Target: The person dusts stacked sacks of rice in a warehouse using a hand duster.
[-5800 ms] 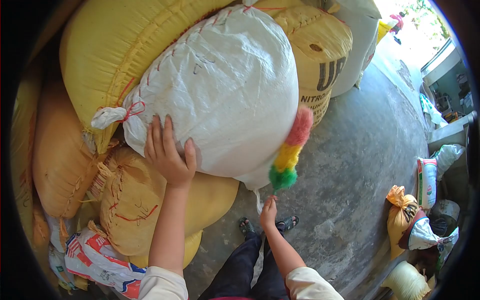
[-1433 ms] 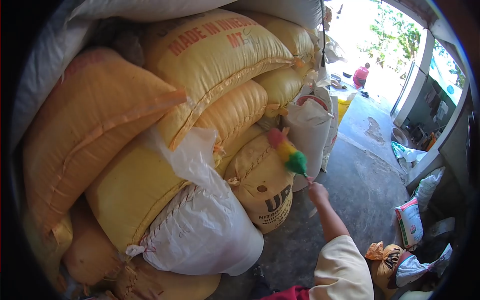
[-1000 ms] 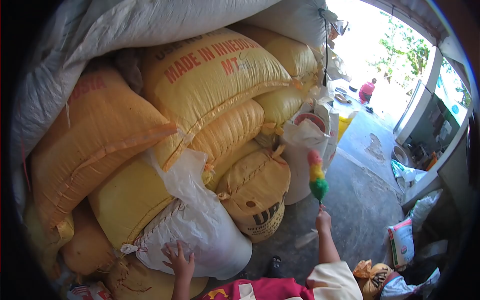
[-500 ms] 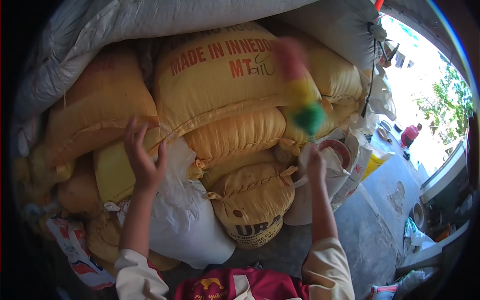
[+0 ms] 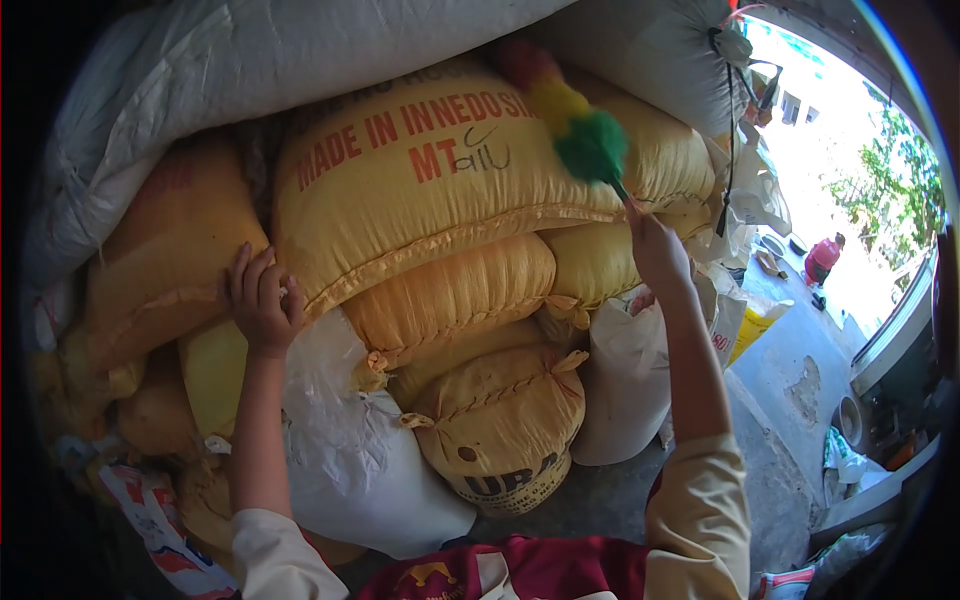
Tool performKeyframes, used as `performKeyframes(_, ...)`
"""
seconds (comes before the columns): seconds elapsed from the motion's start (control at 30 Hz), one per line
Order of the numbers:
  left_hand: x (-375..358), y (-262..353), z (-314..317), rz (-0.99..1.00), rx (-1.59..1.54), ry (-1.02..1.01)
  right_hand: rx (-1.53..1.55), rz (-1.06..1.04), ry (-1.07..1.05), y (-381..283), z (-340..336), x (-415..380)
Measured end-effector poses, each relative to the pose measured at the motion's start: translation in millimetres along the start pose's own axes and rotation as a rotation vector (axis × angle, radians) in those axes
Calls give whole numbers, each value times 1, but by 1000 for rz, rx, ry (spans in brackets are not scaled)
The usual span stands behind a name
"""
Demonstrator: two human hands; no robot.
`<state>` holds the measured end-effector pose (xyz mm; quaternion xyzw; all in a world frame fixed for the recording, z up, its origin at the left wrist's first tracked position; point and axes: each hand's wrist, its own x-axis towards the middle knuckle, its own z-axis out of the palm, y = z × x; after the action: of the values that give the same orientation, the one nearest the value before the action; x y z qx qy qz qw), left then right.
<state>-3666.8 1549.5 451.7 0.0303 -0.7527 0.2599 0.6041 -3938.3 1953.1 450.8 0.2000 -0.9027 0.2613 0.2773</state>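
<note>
My right hand is closed round the thin green handle of a duster. Its fluffy head runs from green through yellow to red and lies against the big yellow sack with red and black lettering, its red tip reaching under the grey-white sack above. On the left, my left hand is at the corner where an orange-yellow sack meets the lettered one. Its fingers are bent but spaced apart, and I see nothing held in them.
Grey-white sacks bulge overhead. Below are more yellow sacks, a round tied sack with black print and white sacks. At the right, the concrete floor leads past a bowl to a bright doorway with a pink bottle.
The duster has swung up and to the left across the lettered sack as my right hand rose. My left hand has shifted left and its spread fingers have curled onto the sacks.
</note>
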Motion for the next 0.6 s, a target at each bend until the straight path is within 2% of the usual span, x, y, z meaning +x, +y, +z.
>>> performKeyframes(0.03,1,-1,0,8,-6,10,1,9,11,-4,-3,14)
performKeyframes(0.1,0,0,1,4,0,12,-261,6,-138,-6,-10,33)
performKeyframes(0.2,-1,-1,1,3,6,-4,-387,-23,-247,32,-17,43)
performKeyframes(0.33,0,-1,3,18,12,27,-404,38,-282,83,-27,28)
performKeyframes(0.47,-1,2,2,-15,24,8,-310,204,-127,118,-38,-27)
performKeyframes(0.53,-1,2,2,-21,36,1,-305,-111,122,171,-22,-57)
performKeyframes(0.6,-1,4,1,-21,25,7,-149,404,-47,151,-40,-71)
